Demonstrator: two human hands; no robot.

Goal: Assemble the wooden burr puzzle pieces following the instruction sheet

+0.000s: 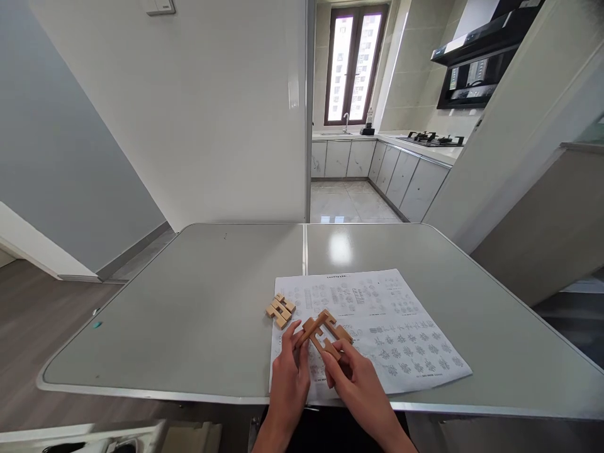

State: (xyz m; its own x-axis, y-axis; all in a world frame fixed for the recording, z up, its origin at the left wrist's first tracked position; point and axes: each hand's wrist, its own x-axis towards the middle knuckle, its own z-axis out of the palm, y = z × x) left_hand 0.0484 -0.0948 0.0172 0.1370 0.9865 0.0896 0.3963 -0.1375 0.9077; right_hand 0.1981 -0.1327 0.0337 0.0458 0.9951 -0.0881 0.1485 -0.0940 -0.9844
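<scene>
Several notched wooden puzzle pieces [325, 332], fitted partly together, are raised over the printed sheet between my two hands. My left hand [289, 375] pinches a long piece at the left end of this assembly. With thumb and fingers, my right hand [352, 375] grips the notched piece at its lower right. An open gap shows in the middle of the assembly. Left of it, more notched wooden pieces [280, 310] in a lighter tone lie side by side, partly on the left edge of the instruction sheet [410, 340]. Small line diagrams cover this sheet; my hands hide its lower left.
The pale grey table [189, 314] has a metal rim and a seam down its middle. A small teal bit [97, 324] lies near its left edge. Beyond stands a white wall [212, 126], with a kitchen counter [358, 157] through the doorway.
</scene>
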